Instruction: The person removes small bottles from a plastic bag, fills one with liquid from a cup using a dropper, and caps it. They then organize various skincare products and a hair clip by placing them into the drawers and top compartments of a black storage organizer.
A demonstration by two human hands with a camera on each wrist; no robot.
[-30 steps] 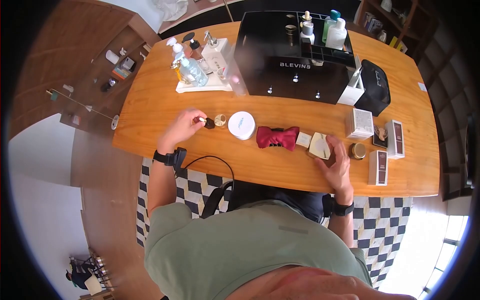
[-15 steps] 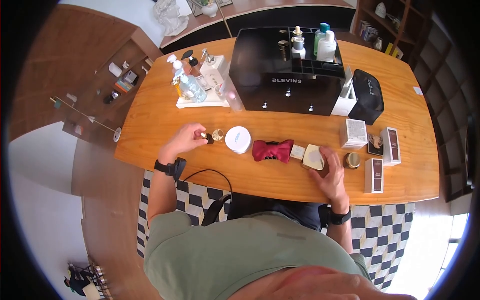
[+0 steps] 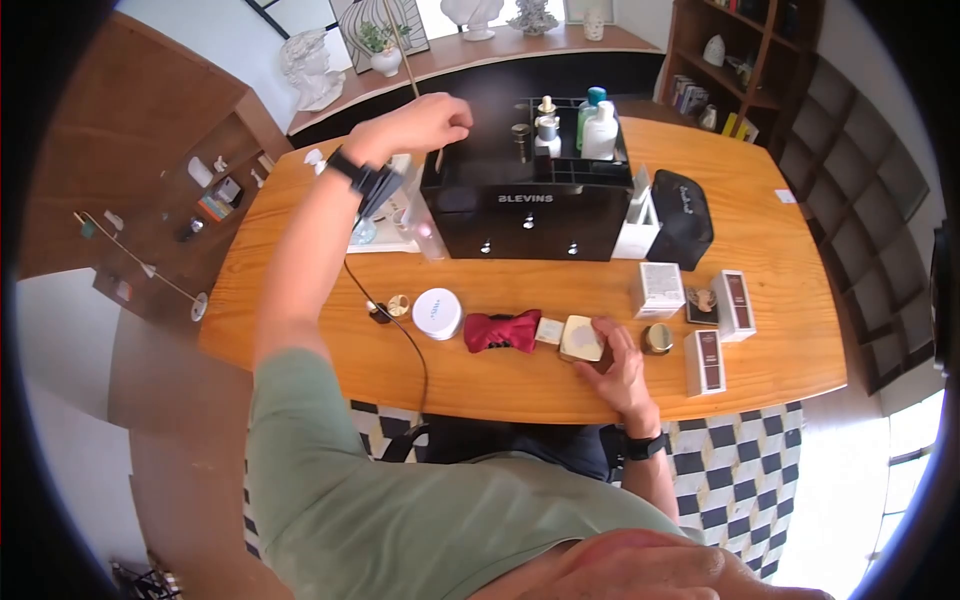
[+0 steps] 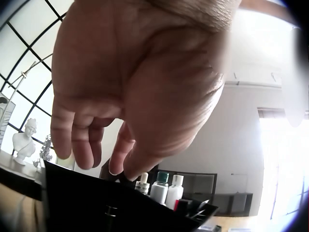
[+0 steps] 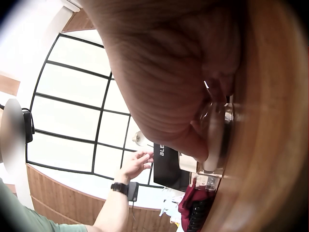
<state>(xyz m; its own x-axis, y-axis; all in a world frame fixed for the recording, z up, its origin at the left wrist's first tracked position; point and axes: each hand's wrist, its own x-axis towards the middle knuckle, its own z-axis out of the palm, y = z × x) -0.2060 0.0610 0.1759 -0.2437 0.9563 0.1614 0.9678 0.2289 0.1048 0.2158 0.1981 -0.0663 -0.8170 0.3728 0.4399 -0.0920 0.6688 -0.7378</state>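
Note:
My left hand (image 3: 425, 125) is raised over the left part of the black BLEVINS organizer (image 3: 525, 222), palm down. In the left wrist view the left hand (image 4: 140, 87) hangs above the organizer's dark top edge (image 4: 82, 186), its fingers loosely extended; no held thing can be made out. The right hand (image 3: 622, 375) rests on the table, thumb and fingers around a square cream-topped container (image 3: 582, 338). The right wrist view shows the right hand's (image 5: 164, 72) thumb against that container (image 5: 215, 145). Left of it lie a small pale box (image 3: 549, 330) and a dark red bow (image 3: 503, 331).
A round white jar (image 3: 437, 313), a gold round item (image 3: 399, 305) and a small dark item (image 3: 378, 313) stand at the left. To the right are a gold-lidded jar (image 3: 657, 340), a white box (image 3: 659, 290) and a black pouch (image 3: 682, 220). A cable (image 3: 412, 342) crosses the table's left.
My left hand has left the small dark item and moved up and away to above the organizer. The right hand stays at the cream container. The head view has shifted.

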